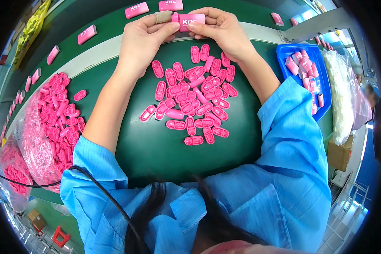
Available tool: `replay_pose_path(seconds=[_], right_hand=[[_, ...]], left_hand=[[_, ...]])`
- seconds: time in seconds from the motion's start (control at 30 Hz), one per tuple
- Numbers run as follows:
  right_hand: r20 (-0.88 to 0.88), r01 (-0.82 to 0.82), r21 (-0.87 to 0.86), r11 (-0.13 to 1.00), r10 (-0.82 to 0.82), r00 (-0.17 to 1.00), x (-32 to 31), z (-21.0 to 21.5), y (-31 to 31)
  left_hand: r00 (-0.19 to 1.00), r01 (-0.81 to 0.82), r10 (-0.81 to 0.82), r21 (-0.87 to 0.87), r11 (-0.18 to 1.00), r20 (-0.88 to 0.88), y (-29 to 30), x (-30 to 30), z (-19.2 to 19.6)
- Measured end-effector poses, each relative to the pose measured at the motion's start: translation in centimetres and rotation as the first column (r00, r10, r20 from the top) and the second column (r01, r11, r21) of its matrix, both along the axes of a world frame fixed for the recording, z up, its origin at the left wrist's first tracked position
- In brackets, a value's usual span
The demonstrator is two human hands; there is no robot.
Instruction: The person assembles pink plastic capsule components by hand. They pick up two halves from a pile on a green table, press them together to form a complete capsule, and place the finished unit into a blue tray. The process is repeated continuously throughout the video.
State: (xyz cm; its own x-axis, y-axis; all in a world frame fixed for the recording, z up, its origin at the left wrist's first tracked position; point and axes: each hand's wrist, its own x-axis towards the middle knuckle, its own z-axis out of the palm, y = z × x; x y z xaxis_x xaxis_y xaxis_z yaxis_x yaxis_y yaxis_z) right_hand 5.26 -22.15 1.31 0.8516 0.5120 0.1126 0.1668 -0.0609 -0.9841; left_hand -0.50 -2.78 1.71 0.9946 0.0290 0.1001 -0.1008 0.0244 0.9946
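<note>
I see the pink casing (197, 20) at the upper centre of the frame, its long axis going left to right. My right hand (225, 34) grasps its right part; my left hand (144, 40) pinches the pink end piece (175, 17) at its left end.

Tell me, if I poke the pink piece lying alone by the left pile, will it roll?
The pink piece would probably slide, not roll, since it lies flat. It's likely light, being small and hollow-looking, and seems stiff, with a neat oval rim.
</note>
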Motion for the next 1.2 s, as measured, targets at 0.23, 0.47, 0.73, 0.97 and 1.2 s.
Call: replay_pose_path(seconds=[0.23,0.47,0.73,0.97,1.2], right_hand=[[0.063,0.008,0.019,1.0,-0.01,0.998,-0.1,-0.2,-0.3],[0.064,0.042,-0.008,0.999,-0.042,0.997,-0.4,0.4,-0.2],[0.349,0.221,-0.135,0.966,-0.163,0.923,-2.7,1.6,1.2],[0.336,0.248,-0.107,0.963,-0.2,0.92,4.6,-0.2,-0.5],[0.703,0.283,-0.103,0.954,-0.131,0.699,-1.2,2.7,0.6]], left_hand=[[0.993,-0.074,0.043,0.288,0.955,0.113,0.0,-0.4,0.5],[0.959,-0.161,0.027,0.462,0.872,0.284,-1.1,-1.1,0.1],[0.931,-0.294,0.037,0.686,0.665,0.363,-3.0,-2.7,-0.2],[0.879,-0.361,-0.028,0.701,0.615,0.477,1.3,-1.9,1.2],[0.859,-0.003,-0.446,0.874,0.486,0.25,3.6,-6.8,1.7]])
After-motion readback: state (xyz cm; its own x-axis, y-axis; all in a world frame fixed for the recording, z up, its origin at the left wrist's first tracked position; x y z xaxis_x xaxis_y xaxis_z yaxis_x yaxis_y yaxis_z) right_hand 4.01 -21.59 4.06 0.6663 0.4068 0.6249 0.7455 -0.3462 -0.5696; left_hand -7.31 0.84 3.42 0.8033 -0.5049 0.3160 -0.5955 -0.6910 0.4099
